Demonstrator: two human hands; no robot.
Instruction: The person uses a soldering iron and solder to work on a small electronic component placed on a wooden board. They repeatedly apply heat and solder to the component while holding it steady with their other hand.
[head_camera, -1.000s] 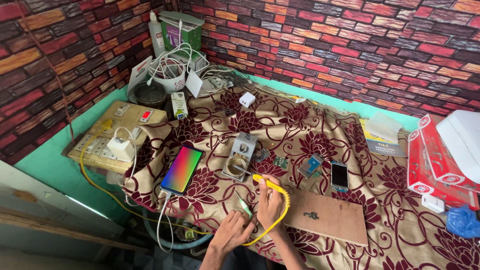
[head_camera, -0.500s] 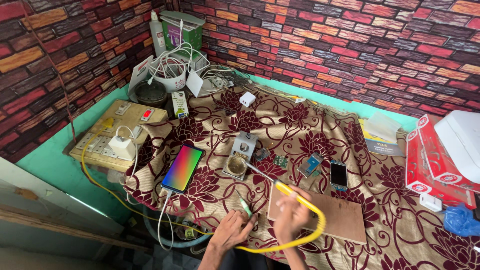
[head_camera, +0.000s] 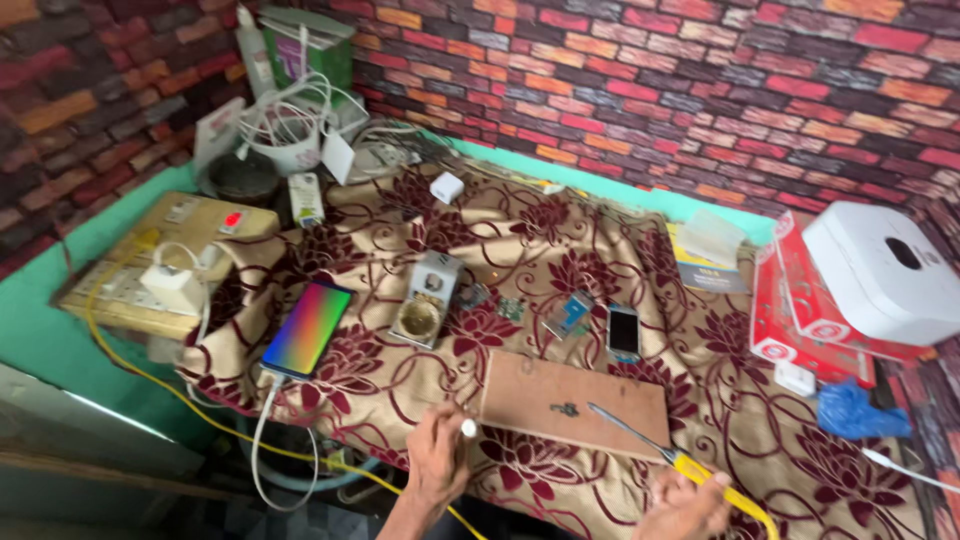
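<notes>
Swung rightward since a second ago, yellow-handled soldering iron (head_camera: 655, 450), gripped in closed right hand (head_camera: 685, 505), tip over wooden board (head_camera: 573, 402); left hand (head_camera: 440, 462), left of board, pinching small white piece (head_camera: 467, 428).

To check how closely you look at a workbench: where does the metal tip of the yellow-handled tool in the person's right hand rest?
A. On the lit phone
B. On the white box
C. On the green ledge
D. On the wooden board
D: the right hand holds the yellow-handled tool, whose tip lies on the wooden board.
</notes>
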